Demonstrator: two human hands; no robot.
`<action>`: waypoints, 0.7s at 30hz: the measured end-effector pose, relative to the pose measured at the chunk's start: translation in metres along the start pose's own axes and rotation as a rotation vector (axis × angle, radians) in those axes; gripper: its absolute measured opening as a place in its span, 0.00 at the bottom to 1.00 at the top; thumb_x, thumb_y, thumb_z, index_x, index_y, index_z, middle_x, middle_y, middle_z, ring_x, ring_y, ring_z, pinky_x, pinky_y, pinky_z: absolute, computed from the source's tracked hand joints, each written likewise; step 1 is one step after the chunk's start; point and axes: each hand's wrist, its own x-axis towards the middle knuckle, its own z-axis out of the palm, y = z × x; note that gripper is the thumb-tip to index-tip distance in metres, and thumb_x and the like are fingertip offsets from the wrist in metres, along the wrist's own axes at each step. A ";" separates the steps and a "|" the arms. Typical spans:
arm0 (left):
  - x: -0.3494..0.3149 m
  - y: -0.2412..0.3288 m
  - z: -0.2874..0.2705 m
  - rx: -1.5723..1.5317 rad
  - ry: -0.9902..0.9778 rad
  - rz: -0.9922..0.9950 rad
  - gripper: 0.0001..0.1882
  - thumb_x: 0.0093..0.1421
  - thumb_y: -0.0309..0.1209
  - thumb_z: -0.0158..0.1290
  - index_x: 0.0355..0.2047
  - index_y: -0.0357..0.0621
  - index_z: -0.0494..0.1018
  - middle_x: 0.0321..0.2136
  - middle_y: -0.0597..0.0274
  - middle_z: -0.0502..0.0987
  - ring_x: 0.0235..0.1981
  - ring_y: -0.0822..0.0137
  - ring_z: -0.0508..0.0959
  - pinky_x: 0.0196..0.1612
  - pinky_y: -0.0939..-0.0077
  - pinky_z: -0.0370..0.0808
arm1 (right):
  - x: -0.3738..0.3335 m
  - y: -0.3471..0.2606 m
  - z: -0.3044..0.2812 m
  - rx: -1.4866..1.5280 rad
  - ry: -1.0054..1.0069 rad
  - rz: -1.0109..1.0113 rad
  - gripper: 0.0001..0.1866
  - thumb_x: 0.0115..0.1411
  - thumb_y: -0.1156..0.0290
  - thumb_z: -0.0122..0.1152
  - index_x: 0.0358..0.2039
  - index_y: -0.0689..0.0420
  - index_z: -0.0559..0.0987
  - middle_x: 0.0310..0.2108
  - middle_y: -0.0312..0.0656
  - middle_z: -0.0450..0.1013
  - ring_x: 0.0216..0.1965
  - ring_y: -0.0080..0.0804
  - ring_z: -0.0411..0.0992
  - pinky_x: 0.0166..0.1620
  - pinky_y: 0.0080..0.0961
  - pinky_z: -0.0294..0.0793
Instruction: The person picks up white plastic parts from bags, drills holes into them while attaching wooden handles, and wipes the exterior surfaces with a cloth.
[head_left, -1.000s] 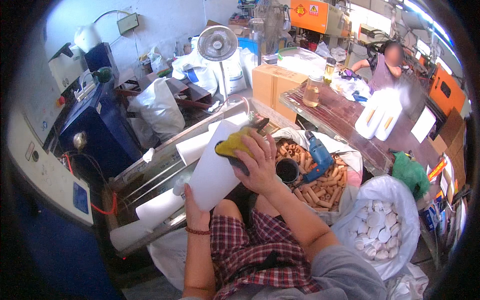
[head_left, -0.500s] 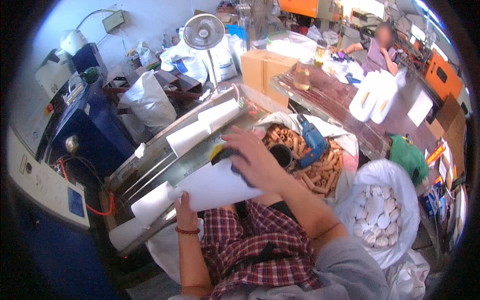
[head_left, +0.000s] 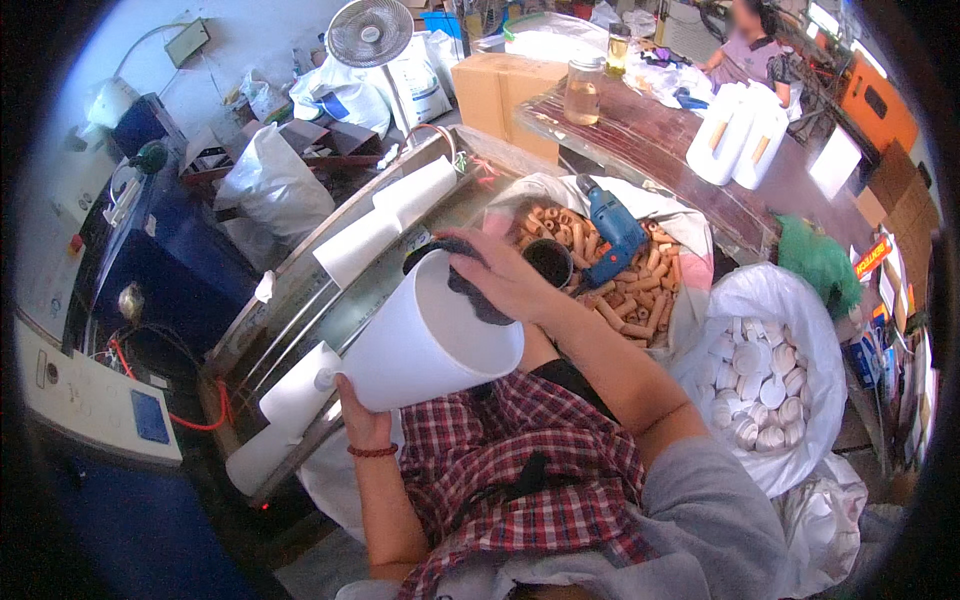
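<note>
At centre frame, the white container (head_left: 385, 350) now shows its open mouth, left hand (head_left: 365, 420) gripping its narrow end. Right hand (head_left: 505, 282) holds dark cloth (head_left: 478, 300) that now reaches inside.

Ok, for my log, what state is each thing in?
White container: tilted, wide end open
Left hand: holding its narrow end
Right hand: holding dark cloth
Blue drill: lying on brown tubes
Black cup: open
White bag: open, holding white pieces
Fan: standing, spinning unclear
Nearer jar: upright
</note>
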 end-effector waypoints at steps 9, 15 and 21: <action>-0.025 0.009 0.034 0.273 0.249 0.117 0.32 0.59 0.44 0.52 0.56 0.36 0.57 0.50 0.52 0.66 0.52 0.60 0.68 0.54 0.64 0.65 | -0.042 0.066 0.013 0.168 0.155 0.357 0.19 0.62 0.62 0.48 0.48 0.62 0.67 0.37 0.53 0.72 0.41 0.42 0.71 0.43 0.32 0.69; -0.023 0.003 -0.018 0.798 0.283 0.395 0.32 0.58 0.45 0.53 0.52 0.31 0.58 0.48 0.46 0.66 0.47 0.56 0.70 0.49 0.60 0.68 | -0.088 0.116 0.029 -0.028 0.017 0.566 0.22 0.59 0.55 0.48 0.37 0.63 0.75 0.41 0.57 0.70 0.44 0.55 0.66 0.47 0.39 0.64; -0.047 0.001 -0.010 0.560 0.412 0.151 0.29 0.63 0.44 0.46 0.55 0.34 0.57 0.51 0.49 0.65 0.49 0.56 0.69 0.51 0.61 0.67 | -0.139 0.098 0.015 0.401 0.050 0.491 0.18 0.59 0.63 0.51 0.46 0.61 0.71 0.44 0.49 0.69 0.55 0.40 0.60 0.59 0.29 0.53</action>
